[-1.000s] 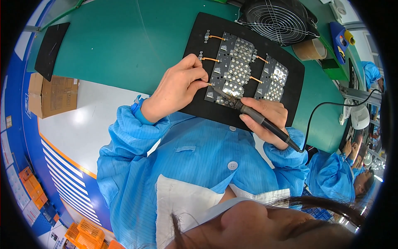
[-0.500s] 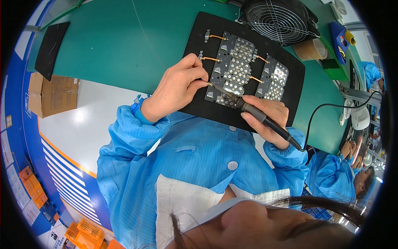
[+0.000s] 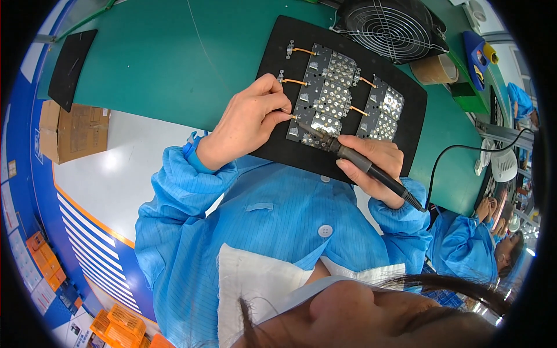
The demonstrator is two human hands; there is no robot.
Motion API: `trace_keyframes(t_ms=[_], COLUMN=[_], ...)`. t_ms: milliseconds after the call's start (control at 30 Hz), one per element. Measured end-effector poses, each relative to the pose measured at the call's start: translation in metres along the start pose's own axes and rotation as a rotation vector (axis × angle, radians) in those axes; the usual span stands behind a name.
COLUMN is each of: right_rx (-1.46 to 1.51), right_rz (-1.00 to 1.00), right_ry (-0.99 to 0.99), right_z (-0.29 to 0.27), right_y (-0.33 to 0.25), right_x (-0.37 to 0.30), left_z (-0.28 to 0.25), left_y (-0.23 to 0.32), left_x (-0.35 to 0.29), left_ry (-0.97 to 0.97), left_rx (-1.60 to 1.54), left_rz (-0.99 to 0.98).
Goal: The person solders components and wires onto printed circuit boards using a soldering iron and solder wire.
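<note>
My right hand (image 3: 377,159) is closed around the black handle of a soldering iron (image 3: 365,165), whose tip points left, over the lower left circuit board. At that board's left edge my left hand (image 3: 249,119) pinches something small, mostly hidden by the thumb and fingers. Dark circuit boards (image 3: 310,95) with rows of shiny round metal parts lie in two columns on a black mat (image 3: 278,43). Short orange cables (image 3: 296,82) with metal connectors (image 3: 289,50) stick out from the left edges of several boards. The iron tip is close to my left fingertips.
A black fan (image 3: 391,29) with a wire guard stands behind the mat, beside a brown tape roll (image 3: 435,69). The iron's black cord (image 3: 449,151) loops up to the right. A co-worker in blue (image 3: 464,243) sits at the right. The bench (image 3: 156,64) is green.
The soldering iron has shifted very slightly in my right hand, its front end a little lower over the board. My left hand stays almost where it was.
</note>
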State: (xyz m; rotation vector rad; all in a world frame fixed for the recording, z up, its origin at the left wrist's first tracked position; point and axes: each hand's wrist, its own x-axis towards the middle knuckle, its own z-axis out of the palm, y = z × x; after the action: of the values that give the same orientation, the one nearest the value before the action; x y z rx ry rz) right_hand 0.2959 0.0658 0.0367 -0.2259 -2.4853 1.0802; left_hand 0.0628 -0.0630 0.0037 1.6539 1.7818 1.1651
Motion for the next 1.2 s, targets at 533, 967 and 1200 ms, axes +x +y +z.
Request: trace_keyframes(t_ms=[533, 967, 1200], right_rx=[-0.157, -0.199, 0.128], right_rz=[0.313, 0.321, 0.086], right_ry=[0.51, 0.639, 0.396], right_z=[-0.07, -0.115, -0.064], right_y=[-0.004, 0.076, 0.002], right_x=[-0.045, -0.048, -0.043], left_z=[-0.013, 0.007, 0.065], left_y=[0.0, 0.058, 0.1], left_x=[0.006, 0.077, 0.084], left_ry=[0.031, -0.18, -0.387], left_rx=[-0.604, -0.416, -0.535], left_rz=[-0.14, -0.025, 0.005])
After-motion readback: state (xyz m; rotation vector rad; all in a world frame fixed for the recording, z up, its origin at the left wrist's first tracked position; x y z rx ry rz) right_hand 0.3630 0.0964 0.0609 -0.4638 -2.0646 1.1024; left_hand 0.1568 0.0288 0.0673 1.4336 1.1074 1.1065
